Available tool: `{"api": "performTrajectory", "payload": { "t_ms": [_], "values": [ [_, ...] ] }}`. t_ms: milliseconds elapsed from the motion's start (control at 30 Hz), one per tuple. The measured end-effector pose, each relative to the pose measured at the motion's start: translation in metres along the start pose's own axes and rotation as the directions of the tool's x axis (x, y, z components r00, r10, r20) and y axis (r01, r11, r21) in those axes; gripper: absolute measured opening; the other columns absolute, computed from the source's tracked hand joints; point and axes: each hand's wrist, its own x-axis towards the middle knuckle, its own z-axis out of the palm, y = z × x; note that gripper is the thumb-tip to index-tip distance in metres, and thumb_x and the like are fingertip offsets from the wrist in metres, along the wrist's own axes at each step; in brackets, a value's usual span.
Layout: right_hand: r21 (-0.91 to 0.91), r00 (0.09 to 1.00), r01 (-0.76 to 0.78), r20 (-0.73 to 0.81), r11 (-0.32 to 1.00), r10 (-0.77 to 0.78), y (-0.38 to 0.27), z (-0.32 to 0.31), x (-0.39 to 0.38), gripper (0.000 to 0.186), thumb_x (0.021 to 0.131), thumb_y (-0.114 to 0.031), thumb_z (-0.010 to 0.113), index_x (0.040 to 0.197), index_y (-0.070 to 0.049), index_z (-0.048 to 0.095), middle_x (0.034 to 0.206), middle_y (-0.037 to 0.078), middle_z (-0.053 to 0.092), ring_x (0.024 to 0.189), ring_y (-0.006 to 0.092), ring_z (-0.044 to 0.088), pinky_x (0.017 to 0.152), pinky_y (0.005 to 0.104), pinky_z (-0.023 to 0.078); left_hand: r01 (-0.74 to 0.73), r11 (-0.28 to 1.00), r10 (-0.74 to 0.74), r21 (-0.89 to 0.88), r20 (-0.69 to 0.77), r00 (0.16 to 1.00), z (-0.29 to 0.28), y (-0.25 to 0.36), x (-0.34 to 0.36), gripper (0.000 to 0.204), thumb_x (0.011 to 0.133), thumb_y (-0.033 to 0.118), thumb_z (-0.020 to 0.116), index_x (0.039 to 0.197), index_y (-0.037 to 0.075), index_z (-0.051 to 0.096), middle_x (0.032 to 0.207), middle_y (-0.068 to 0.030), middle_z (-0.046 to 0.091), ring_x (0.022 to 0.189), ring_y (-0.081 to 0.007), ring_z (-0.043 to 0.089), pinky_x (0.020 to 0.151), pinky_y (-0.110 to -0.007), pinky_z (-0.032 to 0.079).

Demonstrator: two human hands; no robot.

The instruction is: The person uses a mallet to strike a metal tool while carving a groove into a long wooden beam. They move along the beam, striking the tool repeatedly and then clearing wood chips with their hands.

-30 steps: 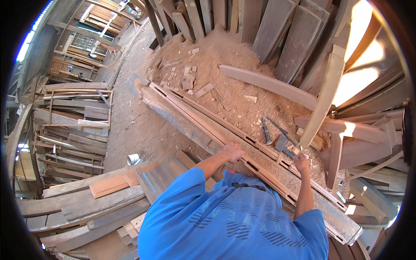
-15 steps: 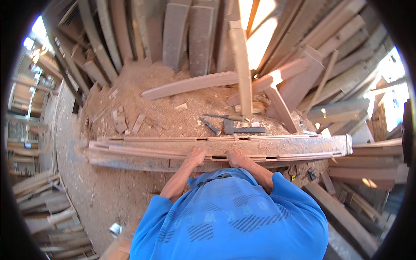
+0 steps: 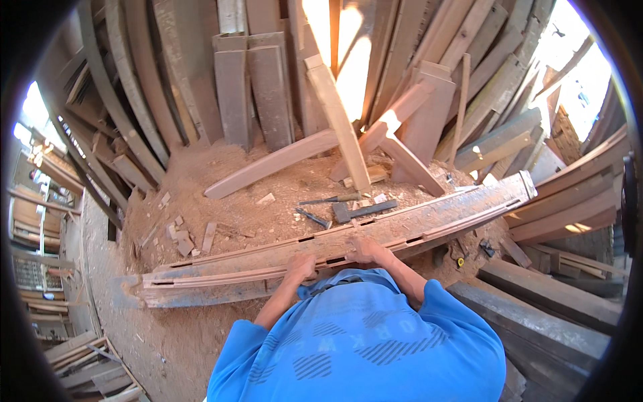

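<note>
- Both hands down on a long reddish-brown wooden frame rail with rectangular mortise slots (image 3: 402,231), laid across a dusty flat beam that serves as bench (image 3: 201,293).
- Left hand (image 3: 303,266) curled over the near edge of the rail, fingers wrapped on the wood; right hand (image 3: 365,250) just beside it, pressed on the same edge. Looks like a firm hold with both, thumbs mostly hidden though.
- Progress, judging by looks only: several slots already cut along the rail, so the mortising seems well along; rail not yet joined to anything, and right now seems to be a shifting or positioning step rather than cutting.
- Just past the grip, on the sawdust: a dark hammer with a wooden handle (image 3: 362,210), a chisel with a pale wooden handle (image 3: 331,199) and a second, darker chisel (image 3: 309,217). All within reach, none touched.
- Further beyond: a long curved brown plank (image 3: 268,166) lying in the sawdust, and a pale slanted timber post (image 3: 338,124) leaning over the tools.
- Could get in the way: that leaning post near the rail's far side, stacked planks crowding the right end, offcuts scattered off to the left of the grip.
</note>
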Motion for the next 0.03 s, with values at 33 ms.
{"api": "performTrajectory", "payload": {
  "t_ms": [33],
  "values": [
    [-0.001, 1.000, -0.018, -0.008, 1.000, 0.018, 0.0068, -0.0033, -0.0065, 0.066, 0.080, -0.031, 0.074, 0.138, -0.005, 0.059, 0.121, 0.030, 0.067, 0.114, 0.0436, 0.065, 0.100, 0.0472, 0.051, -0.020, 1.000, 0.020, 0.002, 0.003, 1.000, 0.0001, 0.0078, 0.0055, 0.039, 0.068, 0.024, 0.081, 0.105, 0.011, 0.074, 0.104, -0.0197, 0.074, 0.103, -0.0389, 0.070, 0.088, -0.048, 0.058]
  ]
}}
